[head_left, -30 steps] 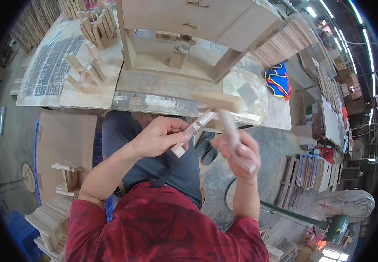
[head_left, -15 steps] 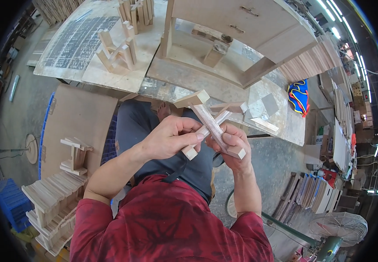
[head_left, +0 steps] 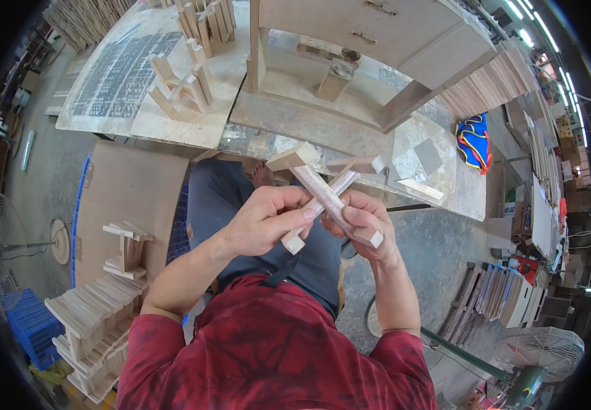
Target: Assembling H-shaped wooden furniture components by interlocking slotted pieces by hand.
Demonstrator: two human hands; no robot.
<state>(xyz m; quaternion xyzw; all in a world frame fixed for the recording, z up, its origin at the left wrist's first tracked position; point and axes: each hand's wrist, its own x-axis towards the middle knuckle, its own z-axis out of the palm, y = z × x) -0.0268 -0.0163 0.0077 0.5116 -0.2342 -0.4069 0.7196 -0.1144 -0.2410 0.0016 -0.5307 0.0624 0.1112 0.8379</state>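
Observation:
Over my lap I hold a pale wooden cross-shaped frame (head_left: 318, 188), two bars crossing like an X with short blocks at their far ends. My left hand (head_left: 275, 217) is closed on the bar that runs to the lower left, thumb lying on top near the crossing. On the other side my right hand (head_left: 366, 222) grips the bar to the lower right, its thumb on the wood. Some right-hand fingers are hidden behind the frame. The upper ends of the frame point toward the workbench edge.
On the workbench (head_left: 268, 113) stand several similar wooden frames (head_left: 186, 87) and a large wooden cabinet carcass (head_left: 370, 34). A blue cloth bag (head_left: 472, 142) lies at the right. More wooden pieces are stacked (head_left: 101, 307) at my left. A fan (head_left: 541, 352) stands at lower right.
The view has shifted slightly, so the surroundings sit a little differently. Both hands keep their hold on the wooden frame, which has barely moved.

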